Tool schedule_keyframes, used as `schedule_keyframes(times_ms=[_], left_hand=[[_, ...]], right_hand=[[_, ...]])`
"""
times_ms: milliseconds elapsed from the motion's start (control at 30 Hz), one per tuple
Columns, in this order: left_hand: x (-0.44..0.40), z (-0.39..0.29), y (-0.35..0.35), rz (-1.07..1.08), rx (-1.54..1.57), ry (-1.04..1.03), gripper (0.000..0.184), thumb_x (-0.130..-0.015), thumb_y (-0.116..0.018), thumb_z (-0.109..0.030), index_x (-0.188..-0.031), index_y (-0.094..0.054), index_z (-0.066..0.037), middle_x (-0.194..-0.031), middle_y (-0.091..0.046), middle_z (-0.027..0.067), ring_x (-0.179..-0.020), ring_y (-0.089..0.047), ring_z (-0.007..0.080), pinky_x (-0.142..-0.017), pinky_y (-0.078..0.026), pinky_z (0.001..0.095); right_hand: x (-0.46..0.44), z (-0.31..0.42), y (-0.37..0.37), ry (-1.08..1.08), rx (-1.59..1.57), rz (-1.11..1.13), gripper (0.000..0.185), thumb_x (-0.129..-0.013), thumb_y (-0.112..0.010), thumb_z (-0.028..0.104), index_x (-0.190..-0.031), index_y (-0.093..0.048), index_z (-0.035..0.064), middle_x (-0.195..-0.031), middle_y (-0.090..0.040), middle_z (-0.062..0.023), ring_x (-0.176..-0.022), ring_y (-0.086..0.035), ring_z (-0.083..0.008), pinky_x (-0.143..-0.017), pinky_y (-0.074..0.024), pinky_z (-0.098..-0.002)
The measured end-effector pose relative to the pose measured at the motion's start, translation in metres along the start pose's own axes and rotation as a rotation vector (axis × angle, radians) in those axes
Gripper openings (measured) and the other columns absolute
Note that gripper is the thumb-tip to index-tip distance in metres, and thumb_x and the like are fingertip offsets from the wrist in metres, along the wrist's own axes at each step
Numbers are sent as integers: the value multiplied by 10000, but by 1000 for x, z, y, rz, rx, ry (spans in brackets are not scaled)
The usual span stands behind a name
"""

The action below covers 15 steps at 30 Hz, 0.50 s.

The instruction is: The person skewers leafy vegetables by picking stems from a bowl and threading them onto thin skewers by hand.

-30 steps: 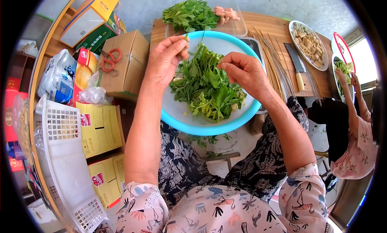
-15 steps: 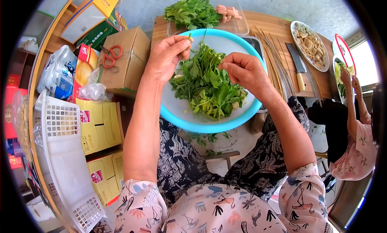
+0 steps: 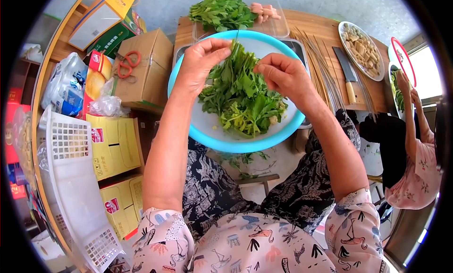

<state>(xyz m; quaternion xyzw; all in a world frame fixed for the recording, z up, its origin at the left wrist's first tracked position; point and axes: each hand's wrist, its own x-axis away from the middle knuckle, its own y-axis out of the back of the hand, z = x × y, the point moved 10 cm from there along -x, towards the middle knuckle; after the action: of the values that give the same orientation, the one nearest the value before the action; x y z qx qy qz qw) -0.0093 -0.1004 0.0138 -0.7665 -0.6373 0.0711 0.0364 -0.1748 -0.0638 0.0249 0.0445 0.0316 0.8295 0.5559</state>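
A blue-rimmed basin (image 3: 264, 144) holds a heap of leafy greens (image 3: 245, 93) in front of me. Over its upper left part, my left hand (image 3: 204, 63) is closed in a pinch; a thin green stem shows by its fingertips. My right hand (image 3: 284, 76) is pinched over the right side of the heap, and whatever sits between its fingertips is too small to make out. Behind the basin, more greens (image 3: 222, 12) lie on a clear tray beside cut pink sausage pieces (image 3: 265, 12).
Thin skewers (image 3: 315, 60), a cleaver (image 3: 344, 67) and an oval plate of food pieces (image 3: 362, 51) are on the wooden table. At the right, a person's hands (image 3: 406, 86) are over greens. Red scissors (image 3: 129, 64) lie on a cardboard box (image 3: 153, 65) at the left.
My left hand has moved slightly right, closer to the heap and my right hand. The green piece at its fingertips has shifted with it. The co-worker's hands have lifted, then shifted slightly.
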Motion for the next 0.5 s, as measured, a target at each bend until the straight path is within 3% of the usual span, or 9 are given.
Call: schedule_keyframes(times_ms=[233, 500], left_hand=[[0, -7, 19, -135, -421, -37, 147, -860, -628, -124, -974, -657, -37, -827, -628, -8, -776, -577, 80, -750, -443, 228], [3, 25, -4, 70, -686, 26, 136, -854, -596, -99, -922, -672, -9, -800, -644, 11, -702, -572, 77, -640, -449, 231]], right_hand=[[1, 18, 40, 87, -83, -159, 155, -906, -575, 164, -908, -665, 39, -572, -503, 42, -456, -383, -8, -411, -281, -167], [7, 24, 71, 167, -136, -265, 179, -918, -552, 179, -926, -640, 23, -577, -482, 41, -453, -334, -15, -419, -253, -175]])
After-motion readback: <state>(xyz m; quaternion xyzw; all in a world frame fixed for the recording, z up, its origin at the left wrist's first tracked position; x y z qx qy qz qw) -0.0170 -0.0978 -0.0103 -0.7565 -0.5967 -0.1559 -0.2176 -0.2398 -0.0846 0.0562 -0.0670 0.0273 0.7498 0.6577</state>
